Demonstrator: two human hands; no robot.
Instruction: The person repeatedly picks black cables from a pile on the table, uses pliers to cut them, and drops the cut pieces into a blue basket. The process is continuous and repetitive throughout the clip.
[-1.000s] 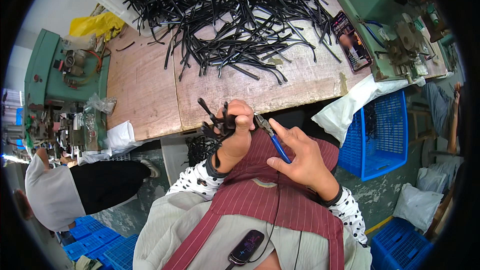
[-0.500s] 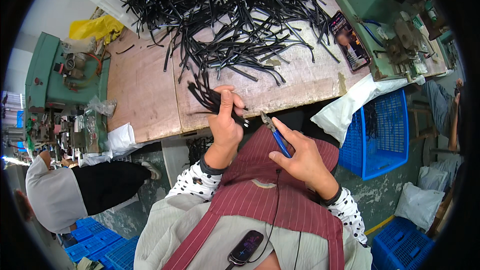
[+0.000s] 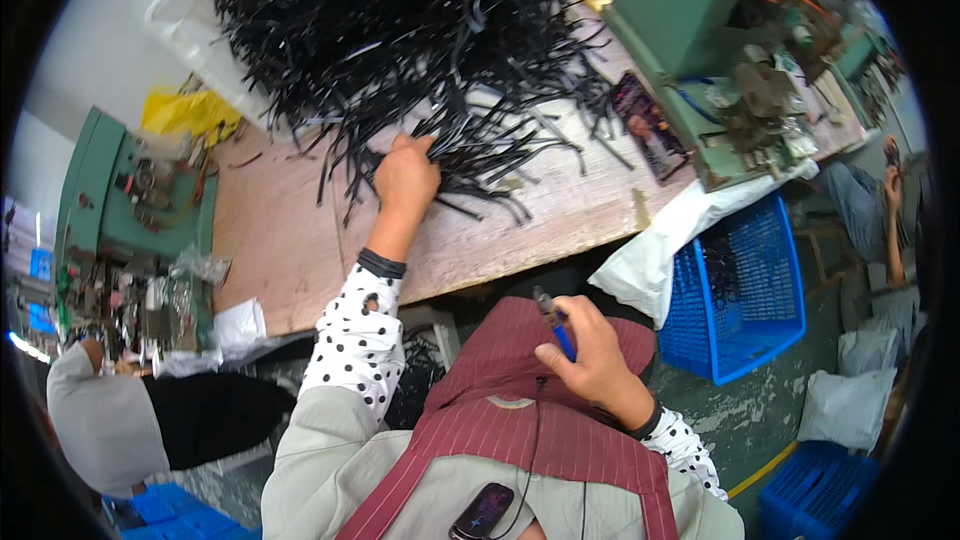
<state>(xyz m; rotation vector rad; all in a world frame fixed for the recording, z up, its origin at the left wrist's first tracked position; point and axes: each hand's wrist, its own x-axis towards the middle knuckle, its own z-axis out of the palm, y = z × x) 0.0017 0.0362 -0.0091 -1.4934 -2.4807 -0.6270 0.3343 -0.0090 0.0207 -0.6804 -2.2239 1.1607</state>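
A large heap of thin black plastic strips with curved ends (image 3: pixel 400 30), resembling eyeglass temples, spills from a white bin over the worktable (image 3: pixel 290 230). My left hand (image 3: pixel 405 178) reaches to the heap's near edge, its fingers curled in among the strips. The fingertips are partly hidden, so what they grip does not show. Low over my lap, my right hand (image 3: pixel 598 350) is closed around blue-handled nippers (image 3: pixel 556 324). Their metal jaws point up and away from me, touching nothing.
A phone (image 3: pixel 650 128) lies on the table's right side, beside a green machine (image 3: pixel 665 15). Another green machine (image 3: pixel 130 180) stands at left. Below the right edge are a white sheet (image 3: pixel 650 270) and a blue crate (image 3: pixel 740 290). A seated person (image 3: pixel 105 415) is at lower left.
My left hand has moved forward from above my lap to the heap; the bundle of black strips it held no longer shows in it. My right hand keeps the nippers, slightly lower.
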